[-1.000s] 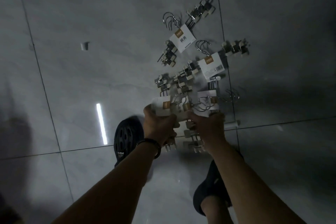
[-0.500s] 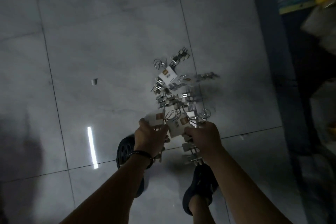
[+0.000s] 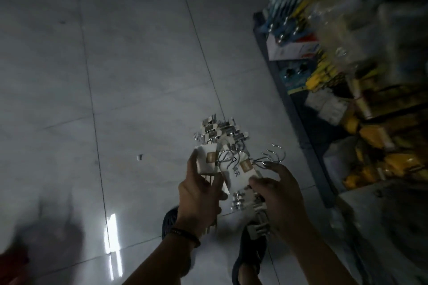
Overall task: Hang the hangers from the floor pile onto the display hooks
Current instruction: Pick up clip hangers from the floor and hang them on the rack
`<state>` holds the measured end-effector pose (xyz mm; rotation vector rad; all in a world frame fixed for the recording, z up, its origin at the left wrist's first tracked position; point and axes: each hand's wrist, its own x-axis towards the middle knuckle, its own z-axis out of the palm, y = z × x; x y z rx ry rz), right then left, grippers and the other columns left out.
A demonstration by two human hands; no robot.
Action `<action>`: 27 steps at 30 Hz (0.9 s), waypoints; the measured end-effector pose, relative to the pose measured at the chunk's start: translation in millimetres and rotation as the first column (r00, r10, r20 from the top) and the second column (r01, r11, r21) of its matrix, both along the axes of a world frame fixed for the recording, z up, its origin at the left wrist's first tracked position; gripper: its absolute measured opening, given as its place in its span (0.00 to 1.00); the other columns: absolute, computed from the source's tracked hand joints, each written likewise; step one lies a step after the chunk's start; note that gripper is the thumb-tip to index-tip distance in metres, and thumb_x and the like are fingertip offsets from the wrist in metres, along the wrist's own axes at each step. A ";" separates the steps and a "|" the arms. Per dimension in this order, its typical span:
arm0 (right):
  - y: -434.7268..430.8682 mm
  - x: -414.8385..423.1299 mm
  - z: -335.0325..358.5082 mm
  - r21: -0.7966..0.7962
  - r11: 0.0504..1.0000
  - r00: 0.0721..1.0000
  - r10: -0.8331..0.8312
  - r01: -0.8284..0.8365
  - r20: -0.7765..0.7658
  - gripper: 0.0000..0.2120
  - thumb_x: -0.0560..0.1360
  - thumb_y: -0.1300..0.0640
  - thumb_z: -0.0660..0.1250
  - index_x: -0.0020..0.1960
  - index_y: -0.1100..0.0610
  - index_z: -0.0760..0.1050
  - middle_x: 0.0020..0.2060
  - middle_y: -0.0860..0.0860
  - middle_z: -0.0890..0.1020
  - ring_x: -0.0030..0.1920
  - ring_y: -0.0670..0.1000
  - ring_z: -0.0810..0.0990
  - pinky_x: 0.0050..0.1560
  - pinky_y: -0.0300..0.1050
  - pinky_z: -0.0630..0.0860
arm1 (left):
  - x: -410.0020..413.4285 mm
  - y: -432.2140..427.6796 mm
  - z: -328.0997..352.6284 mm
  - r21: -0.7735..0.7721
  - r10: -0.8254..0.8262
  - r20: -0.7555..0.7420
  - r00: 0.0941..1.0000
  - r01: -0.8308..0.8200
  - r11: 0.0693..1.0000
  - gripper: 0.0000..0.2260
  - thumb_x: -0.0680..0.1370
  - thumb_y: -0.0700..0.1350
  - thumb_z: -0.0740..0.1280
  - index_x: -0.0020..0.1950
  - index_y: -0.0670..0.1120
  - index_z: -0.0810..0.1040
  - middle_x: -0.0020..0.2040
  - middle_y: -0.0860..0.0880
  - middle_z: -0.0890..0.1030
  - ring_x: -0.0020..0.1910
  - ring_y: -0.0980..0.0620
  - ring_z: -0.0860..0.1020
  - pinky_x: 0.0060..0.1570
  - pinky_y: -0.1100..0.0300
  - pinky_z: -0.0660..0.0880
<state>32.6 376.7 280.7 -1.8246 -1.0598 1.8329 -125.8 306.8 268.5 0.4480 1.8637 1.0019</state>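
- My left hand [image 3: 199, 196] clamps one carded bunch of hangers [image 3: 207, 161], likely to prevent tangling.
- Right hand [image 3: 280, 194] grips another, hooks [image 3: 274, 154] free toward shelf [image 3: 301, 118] at three o'clock.

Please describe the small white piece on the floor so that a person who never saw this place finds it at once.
Start from the grey tiled floor, left of the shelves. Go left from the left hand, which holds hangers. The white piece lies alone on bare tile, touching nothing, with no metal hook.
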 end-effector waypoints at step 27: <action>-10.1 16.3 451.4 0.787 0.570 0.965 -0.042 0.237 -0.261 0.10 0.80 0.59 0.70 0.60 0.53 0.73 0.45 0.53 0.85 0.46 0.54 0.85 0.45 0.46 0.81 | 18.0 32.3 457.8 0.566 -0.073 -0.513 0.855 0.401 0.720 0.34 0.83 0.39 0.64 0.82 0.63 0.54 0.36 0.49 0.82 0.27 0.46 0.81 0.29 0.49 0.81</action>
